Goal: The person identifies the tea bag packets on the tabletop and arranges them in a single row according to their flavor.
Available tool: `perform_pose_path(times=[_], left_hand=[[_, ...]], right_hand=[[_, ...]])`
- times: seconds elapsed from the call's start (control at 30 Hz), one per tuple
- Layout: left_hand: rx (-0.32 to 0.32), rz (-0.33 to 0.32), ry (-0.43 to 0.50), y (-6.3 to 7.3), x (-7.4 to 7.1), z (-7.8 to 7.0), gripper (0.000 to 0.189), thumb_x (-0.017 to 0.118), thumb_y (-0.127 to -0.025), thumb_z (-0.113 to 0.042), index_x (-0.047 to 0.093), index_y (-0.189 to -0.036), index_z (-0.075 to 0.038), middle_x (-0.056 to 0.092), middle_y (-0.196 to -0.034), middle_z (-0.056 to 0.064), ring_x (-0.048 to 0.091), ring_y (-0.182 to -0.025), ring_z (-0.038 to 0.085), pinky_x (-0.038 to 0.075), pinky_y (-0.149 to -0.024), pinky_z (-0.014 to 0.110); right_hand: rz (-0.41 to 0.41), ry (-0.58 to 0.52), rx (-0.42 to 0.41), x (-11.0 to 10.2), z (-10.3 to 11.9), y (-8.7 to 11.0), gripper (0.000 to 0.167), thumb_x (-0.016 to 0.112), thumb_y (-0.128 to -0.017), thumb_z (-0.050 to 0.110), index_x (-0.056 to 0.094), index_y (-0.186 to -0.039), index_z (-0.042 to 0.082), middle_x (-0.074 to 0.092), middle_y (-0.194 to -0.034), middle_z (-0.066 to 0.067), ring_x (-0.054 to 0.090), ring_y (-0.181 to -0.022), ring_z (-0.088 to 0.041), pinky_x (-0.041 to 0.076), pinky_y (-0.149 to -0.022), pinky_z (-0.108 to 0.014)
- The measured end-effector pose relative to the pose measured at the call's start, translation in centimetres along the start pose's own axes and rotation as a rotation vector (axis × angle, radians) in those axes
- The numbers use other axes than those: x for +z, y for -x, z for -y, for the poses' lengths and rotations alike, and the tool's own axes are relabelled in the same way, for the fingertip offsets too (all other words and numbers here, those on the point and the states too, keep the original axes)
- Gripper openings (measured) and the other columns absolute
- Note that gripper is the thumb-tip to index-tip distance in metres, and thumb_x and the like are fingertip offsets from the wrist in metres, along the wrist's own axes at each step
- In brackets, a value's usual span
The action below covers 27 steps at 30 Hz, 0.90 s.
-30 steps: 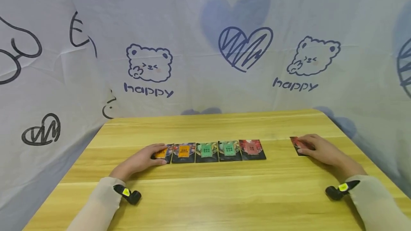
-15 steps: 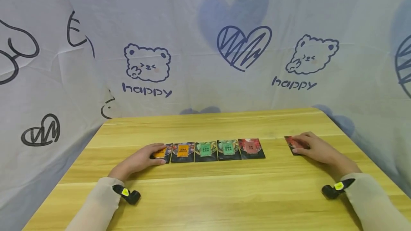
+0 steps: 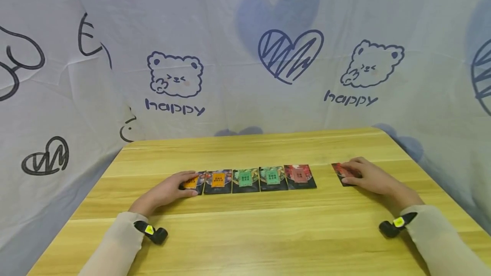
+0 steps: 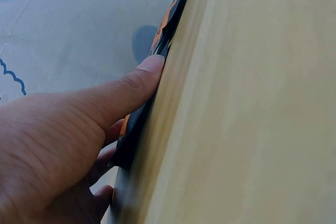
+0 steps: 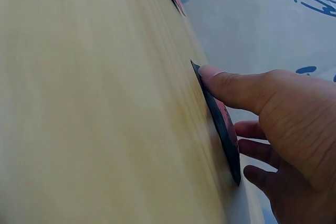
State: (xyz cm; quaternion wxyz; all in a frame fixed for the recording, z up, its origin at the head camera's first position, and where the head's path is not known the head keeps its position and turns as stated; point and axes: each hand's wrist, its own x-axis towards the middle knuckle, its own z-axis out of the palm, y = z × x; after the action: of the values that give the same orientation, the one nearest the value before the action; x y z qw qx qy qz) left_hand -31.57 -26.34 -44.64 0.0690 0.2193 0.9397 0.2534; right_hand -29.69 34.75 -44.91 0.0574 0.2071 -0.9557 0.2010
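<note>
A row of flat printed packets lies on the wooden table. At its left end, my left hand point(image 3: 166, 189) holds an orange-labelled packet point(image 3: 193, 181), thumb on the near edge; the fingers partly cover it. In the left wrist view the thumb presses this packet point(image 4: 137, 124). To the right come another orange-labelled packet point(image 3: 218, 181), two green-labelled packets point(image 3: 246, 180) and a red packet point(image 3: 301, 176). Apart from the row, my right hand point(image 3: 376, 179) holds a second red packet point(image 3: 341, 174) flat on the table. Its thumb lies on one corner in the right wrist view.
The light wooden table point(image 3: 245, 233) extends in front of the row and behind it. A pale cloth point(image 3: 234, 54) with printed hearts and bears hangs behind and at both sides. Bare wood lies between the row's right end and the separate red packet.
My right hand has slid the separate red packet left across the table, narrowing the gap to the row. The left hand stays on the orange-labelled packet, and the row keeps its place.
</note>
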Motion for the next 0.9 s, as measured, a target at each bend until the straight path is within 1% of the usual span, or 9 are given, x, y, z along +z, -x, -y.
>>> perform_pose_path(times=[0.13,0.27,0.53,0.77,0.9], left_hand=[[0.005,-0.003,-0.01,0.1,-0.1,0.0,0.074,0.065,-0.091,-0.048,0.042,-0.149,-0.009,0.033,-0.153,0.021,0.027,-0.14,0.045,0.025,-0.11,0.061],[-0.001,0.001,-0.009,0.1,-0.2,-0.1,0.074,0.065,-0.091,-0.049,0.042,-0.149,-0.009,0.033,-0.153,0.021,0.027,-0.14,0.045,0.025,-0.11,0.061],[0.019,0.004,-0.011,0.0,-0.1,-0.2,0.076,0.065,-0.092,-0.048,0.04,-0.15,-0.006,0.032,-0.153,0.023,0.026,-0.14,0.046,0.025,-0.11,0.061],[0.004,-0.001,-0.001,-0.1,0.0,-0.1,0.076,0.066,-0.092,-0.046,0.04,-0.15,-0.005,0.033,-0.152,0.024,0.028,-0.139,0.046,0.027,-0.11,0.06],[0.007,-0.004,-0.003,0.0,0.0,-0.1,0.076,0.066,-0.092,-0.047,0.04,-0.149,-0.005,0.033,-0.152,0.024,0.028,-0.139,0.046,0.027,-0.11,0.06]], right_hand=[[0.005,0.005,-0.007,0.1,0.8,-0.3,0.062,0.068,-0.091,0.042,0.057,-0.134,-0.002,0.05,-0.125,-0.024,0.055,-0.108,-0.04,0.044,-0.093,-0.059],[0.007,0.009,-0.028,0.4,1.4,-0.5,0.062,0.069,-0.091,0.042,0.057,-0.133,-0.002,0.052,-0.126,-0.024,0.053,-0.113,-0.043,0.043,-0.095,-0.06],[0.019,0.023,-0.04,1.0,2.0,-0.6,0.061,0.069,-0.091,0.041,0.056,-0.136,0.002,0.053,-0.128,-0.023,0.052,-0.116,-0.043,0.042,-0.096,-0.06],[0.035,0.02,-0.056,1.2,3.0,-1.3,0.062,0.068,-0.092,0.042,0.057,-0.135,0.0,0.053,-0.13,-0.024,0.05,-0.118,-0.044,0.041,-0.097,-0.06],[0.045,0.028,-0.064,1.4,3.5,-1.8,0.061,0.067,-0.092,0.041,0.057,-0.136,0.0,0.052,-0.13,-0.023,0.049,-0.118,-0.043,0.041,-0.098,-0.06]])
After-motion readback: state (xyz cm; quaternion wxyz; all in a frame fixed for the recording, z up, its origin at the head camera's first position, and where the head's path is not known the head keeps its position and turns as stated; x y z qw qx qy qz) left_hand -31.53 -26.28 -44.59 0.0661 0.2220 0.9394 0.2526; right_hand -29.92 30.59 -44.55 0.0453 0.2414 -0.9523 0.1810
